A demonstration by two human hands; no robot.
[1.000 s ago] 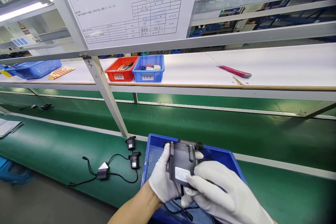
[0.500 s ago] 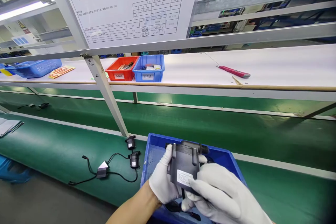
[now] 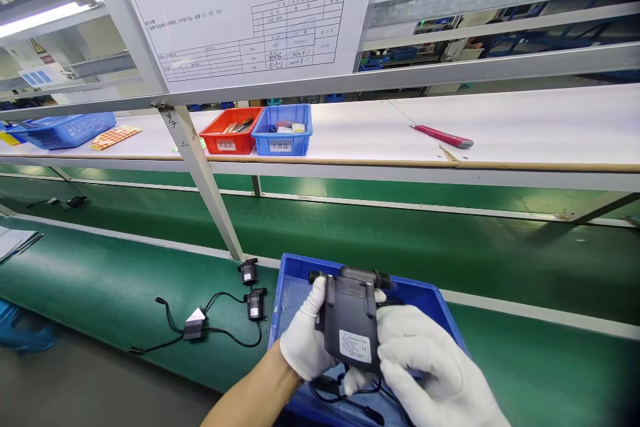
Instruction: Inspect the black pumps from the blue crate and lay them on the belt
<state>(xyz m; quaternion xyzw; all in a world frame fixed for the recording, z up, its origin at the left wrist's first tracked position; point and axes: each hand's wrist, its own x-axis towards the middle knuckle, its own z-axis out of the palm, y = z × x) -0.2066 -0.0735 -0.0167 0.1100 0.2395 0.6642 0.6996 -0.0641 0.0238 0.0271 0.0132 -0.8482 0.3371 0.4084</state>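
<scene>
My left hand [image 3: 311,333], in a white glove, grips a black pump [image 3: 350,310] by its left side, the thumb along its edge. The pump has threaded ports at the top and a white printed label on its face towards me. My right hand [image 3: 425,360], also gloved, is closed with its fingertips at the pump's right lower edge; the fingers' undersides are hidden. Black cables [image 3: 367,413] hang below the pump. Both hands are above a blue bin [image 3: 295,280], whose inside is partly covered by them.
On the green bench [image 3: 120,280] to the left lie two smaller black pumps [image 3: 256,305] cabled to a black box [image 3: 194,325]. The shelf behind holds a red bin [image 3: 230,143], a blue tool bin [image 3: 283,145] and a red knife [image 3: 445,136]. A slanted post [image 3: 205,180] stands left of the bin.
The pump has turned slightly, so its label faces me more squarely. My right hand's fingers have shifted off the label to the pump's right edge. More cable shows below.
</scene>
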